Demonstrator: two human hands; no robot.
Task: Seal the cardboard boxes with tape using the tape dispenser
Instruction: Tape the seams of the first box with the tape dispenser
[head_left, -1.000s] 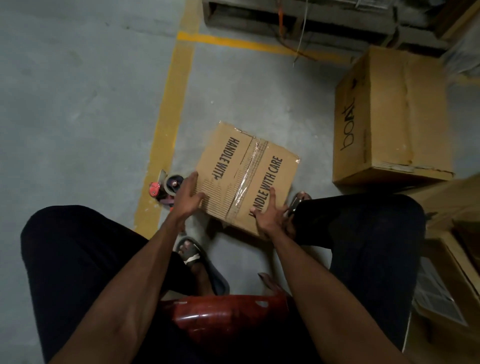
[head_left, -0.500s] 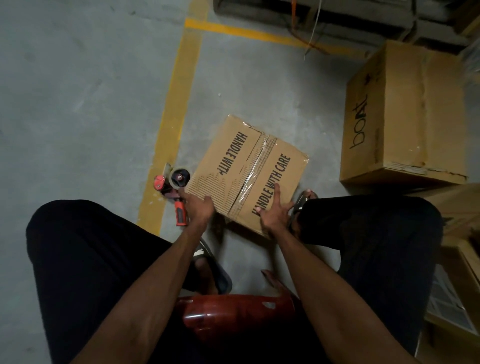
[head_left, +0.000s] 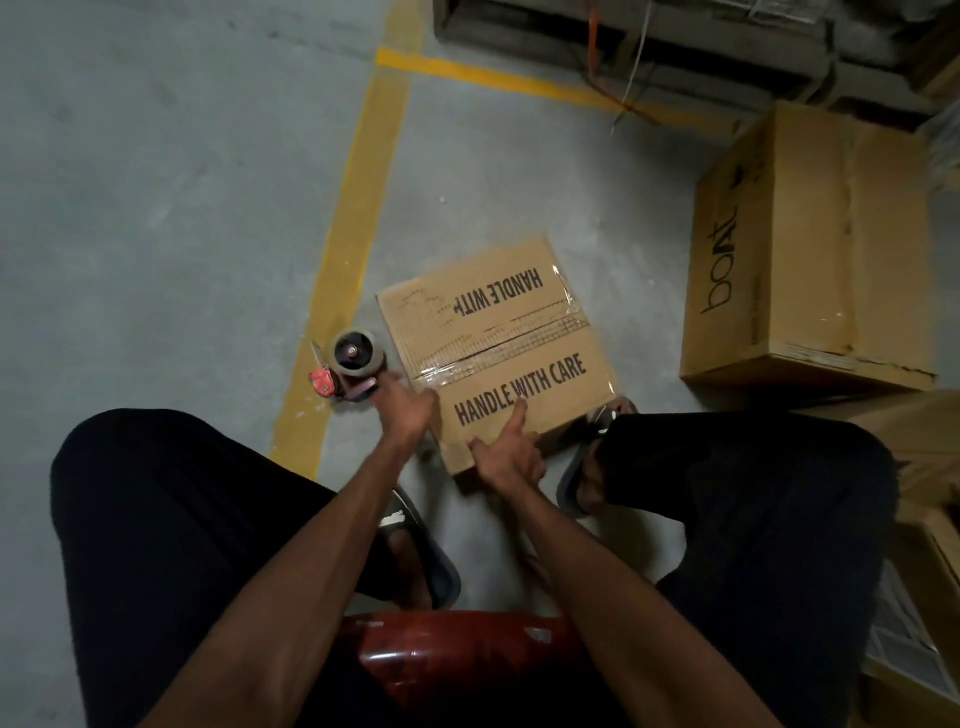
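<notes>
Risk: left hand (head_left: 402, 410) grips tape dispenser (head_left: 349, 370) just left of box (head_left: 493, 353); right hand (head_left: 511, 452) only presses one finger, box may slide; tape wrinkles.

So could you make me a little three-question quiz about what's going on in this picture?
1. True or false: the left hand grips the tape dispenser.
2. Which words does the right hand touch on the small box? A) HANDLE WITH CARE B) boat C) FRAGILE
3. Fill in: clear tape already runs along the small box's middle ____.

Key: 1 true, it holds the handle beside the box. 2 A, a finger rests on that print. 3 seam.
</notes>
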